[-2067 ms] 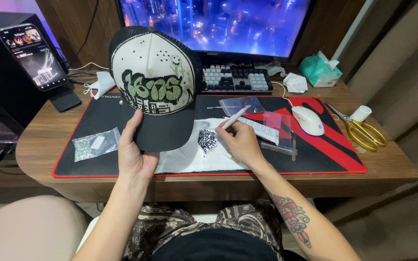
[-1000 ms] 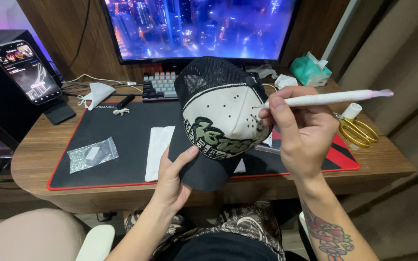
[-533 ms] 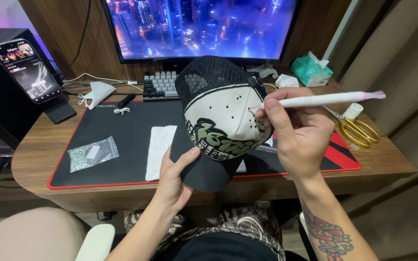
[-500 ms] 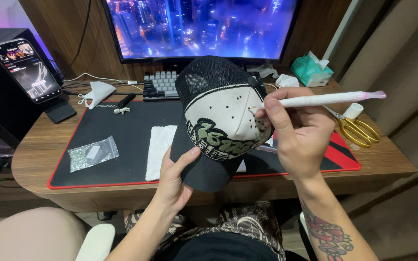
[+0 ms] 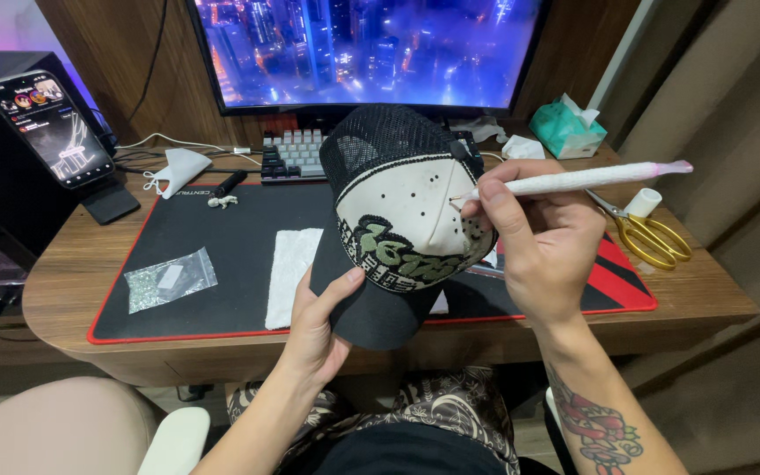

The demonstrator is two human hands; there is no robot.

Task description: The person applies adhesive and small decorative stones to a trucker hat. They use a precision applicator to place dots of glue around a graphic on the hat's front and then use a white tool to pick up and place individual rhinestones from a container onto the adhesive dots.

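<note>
Two hands busy: our left hand (image 5: 318, 325) grips the brim of the cap (image 5: 398, 220), held above the desk mat (image 5: 222, 255), while our right hand (image 5: 543, 242) pinches a white pen tool (image 5: 591, 178), tip touching the cap's front panel. Scissors (image 5: 648, 236) at 3 o'clock, plastic baggie (image 5: 169, 280) at 9, keyboard (image 5: 292, 157) partly hidden behind the cap.

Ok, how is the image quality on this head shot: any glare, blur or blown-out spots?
Head view: sharp across the cap, the left hand and the right hand holding the white stick tool; the monitor glows bright blue but keeps detail; top left corner is washed out pale; the gold scissors catch a mild sheen; slight wide-angle bend at the desk edges.
</note>
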